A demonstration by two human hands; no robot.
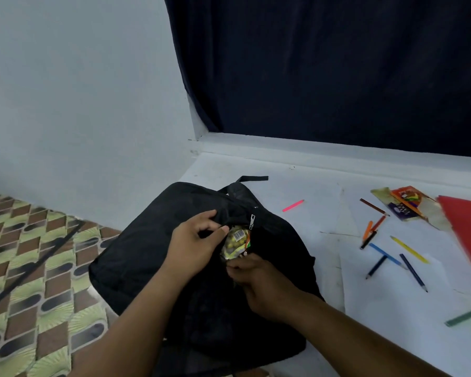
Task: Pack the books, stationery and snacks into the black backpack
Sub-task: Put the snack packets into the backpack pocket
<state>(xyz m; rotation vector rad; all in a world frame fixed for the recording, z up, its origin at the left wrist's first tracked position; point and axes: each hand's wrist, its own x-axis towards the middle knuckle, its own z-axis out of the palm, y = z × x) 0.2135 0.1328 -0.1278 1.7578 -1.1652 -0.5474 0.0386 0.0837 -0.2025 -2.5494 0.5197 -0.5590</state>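
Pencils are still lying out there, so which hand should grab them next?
Probably the right hand. The pencils lie on its side of the black backpack, and the left hand is holding the pocket open over the snack packet.

A room in a home: plain pale walls (79, 91), a dark curtain (324, 63) hanging over a white ledge (283, 148), and a patterned brown-and-green floor mat (38, 254). Pencils (408, 248) and a snack packet (408, 204) lie scattered on the white floor (324, 191).

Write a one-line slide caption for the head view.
Two hands slide a snack packet into a black backpack; pencils wait nearby.
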